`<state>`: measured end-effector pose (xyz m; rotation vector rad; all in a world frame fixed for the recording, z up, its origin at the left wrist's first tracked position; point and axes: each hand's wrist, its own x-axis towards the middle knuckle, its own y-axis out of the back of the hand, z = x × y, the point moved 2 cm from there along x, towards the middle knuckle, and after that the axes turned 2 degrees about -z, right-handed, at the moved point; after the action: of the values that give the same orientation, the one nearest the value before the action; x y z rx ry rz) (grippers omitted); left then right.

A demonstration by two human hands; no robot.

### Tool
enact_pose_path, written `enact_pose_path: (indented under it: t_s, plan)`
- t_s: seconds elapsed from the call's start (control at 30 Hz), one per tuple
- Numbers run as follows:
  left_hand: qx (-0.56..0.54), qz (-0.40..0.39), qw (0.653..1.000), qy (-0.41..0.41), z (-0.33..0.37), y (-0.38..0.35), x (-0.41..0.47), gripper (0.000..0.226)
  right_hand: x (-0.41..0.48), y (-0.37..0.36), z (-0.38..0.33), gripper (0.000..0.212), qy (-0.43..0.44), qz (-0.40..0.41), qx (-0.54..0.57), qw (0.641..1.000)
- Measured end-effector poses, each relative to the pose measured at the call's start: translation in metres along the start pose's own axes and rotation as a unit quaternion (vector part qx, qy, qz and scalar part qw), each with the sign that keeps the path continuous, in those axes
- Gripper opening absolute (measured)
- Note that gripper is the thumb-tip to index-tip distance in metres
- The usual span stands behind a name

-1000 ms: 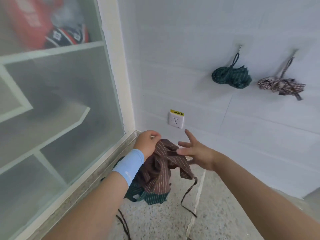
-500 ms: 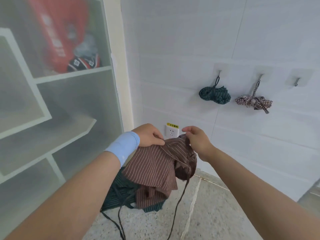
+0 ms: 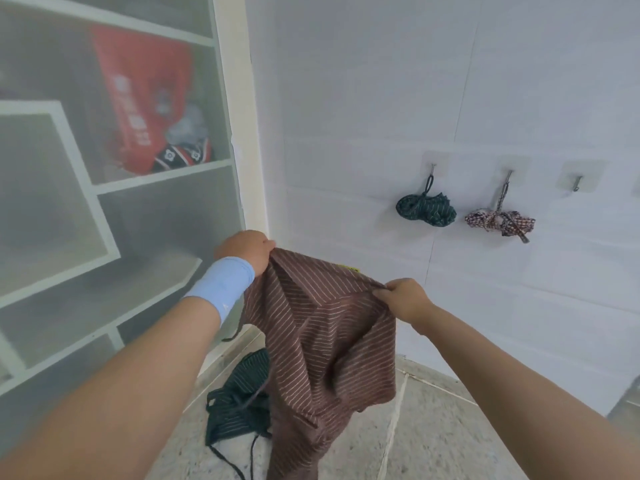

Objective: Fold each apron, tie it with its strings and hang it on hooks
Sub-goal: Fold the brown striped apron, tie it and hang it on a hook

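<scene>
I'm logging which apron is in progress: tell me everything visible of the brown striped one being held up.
The brown apron is thin, soft-looking cloth with fine pale stripes. Unfolded and creased, it hangs spread between two hands: the left hand grips one top corner, the right hand pinches the other. Its lower part drops in front of a dark green apron on the floor; whether they touch is unclear.
</scene>
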<state>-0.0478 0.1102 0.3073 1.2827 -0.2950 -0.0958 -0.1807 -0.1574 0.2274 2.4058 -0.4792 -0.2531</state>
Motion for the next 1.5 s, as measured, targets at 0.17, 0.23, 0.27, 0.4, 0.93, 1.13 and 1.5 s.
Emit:
enact_pose_path:
  t_s: [0.17, 0.23, 0.27, 0.4, 0.93, 1.13, 1.5]
  plan:
    - [-0.111, -0.092, 0.978, -0.152, 0.046, -0.02, -0.03, 0.041, -0.011, -0.006, -0.064, 0.03, 0.112, -0.077, -0.026, 0.99]
    - [-0.259, -0.199, 0.923, -0.202, 0.074, -0.024, -0.051, 0.061, -0.01, -0.007, -0.085, 0.024, 0.154, -0.055, -0.052, 0.985]
    - [-0.256, -0.205, 0.919, -0.217, 0.08, -0.026, -0.054, 0.067, -0.008, -0.005, -0.091, 0.019, 0.167, -0.046, -0.051, 0.984]
    - [-0.147, -0.136, 0.954, -0.222, 0.071, -0.024, -0.039, 0.022, -0.005, 0.014, -0.083, 0.013, 0.162, -0.055, -0.169, 0.971]
    - [-0.322, -0.185, 0.909, -0.191, 0.094, -0.029, -0.056, 0.048, -0.013, 0.03, -0.094, 0.022, 0.097, -0.036, -0.259, 0.96]
    - [-0.193, -0.23, 0.936, -0.182, 0.085, -0.018, -0.056, 0.039, -0.008, 0.056, -0.075, 0.034, 0.053, -0.046, -0.43, 0.9]
    - [-0.419, -0.296, 0.857, -0.059, 0.076, -0.019, -0.048, 0.042, -0.04, 0.032, -0.046, 0.061, -0.181, -0.347, -0.114, 0.913]
